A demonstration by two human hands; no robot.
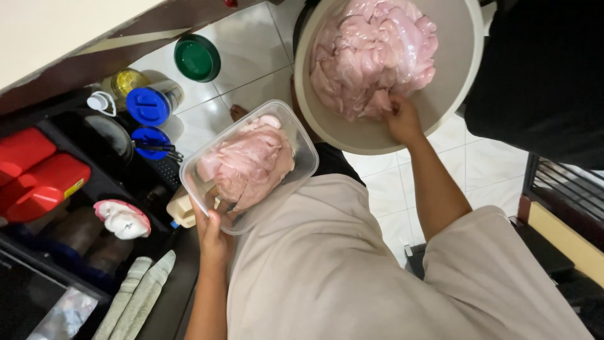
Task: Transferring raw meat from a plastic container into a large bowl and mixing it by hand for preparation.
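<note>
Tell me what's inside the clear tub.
The clear tub, held by the left hand, holds a heap of pale pink raw meat, filling most of it. The tub's bottom and any pieces lower in the heap are covered.

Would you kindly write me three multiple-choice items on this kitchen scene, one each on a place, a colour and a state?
1. Where is the right hand?
A. In the big round bowl, on the raw chicken
B. On the towel
C. On a red bottle

2. What colour is the round lid lying on the floor tiles?
A. Yellow
B. Green
C. White

3. How is the clear plastic tub in the left hand?
A. Empty
B. Lidded
C. Open, with chicken pieces inside

Answers: 1 A, the fingers rest on the meat in the bowl; 2 B, the lid is plainly green; 3 C, the tub has no lid and pink meat fills it.
</note>
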